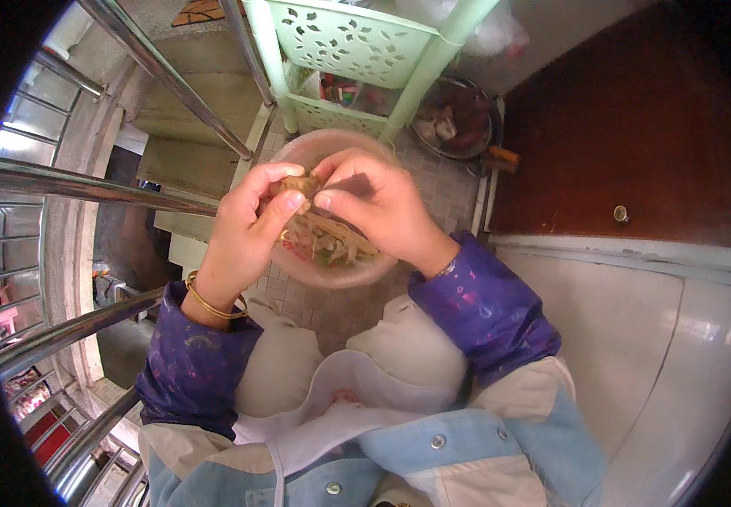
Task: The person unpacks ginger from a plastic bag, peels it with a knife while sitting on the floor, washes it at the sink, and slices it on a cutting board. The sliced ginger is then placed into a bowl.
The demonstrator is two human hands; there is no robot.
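Observation:
My left hand pinches a small yellowish-brown vegetable piece between thumb and fingers. Close against it, the thumb and fingertips of my right hand meet at the same piece. A dark flat strip lies within my right hand's grip; whether it is a blade or peel I cannot tell. Both hands are above a pale pink plastic basin. Pale shreds and peelings, with some green bits, lie in the basin, partly hidden by my hands.
Beyond the basin stands a light green plastic rack. A dark pan with an orange-brown handle sits at its right. Metal railings run along the left. A brown door and a pale tiled surface are at the right.

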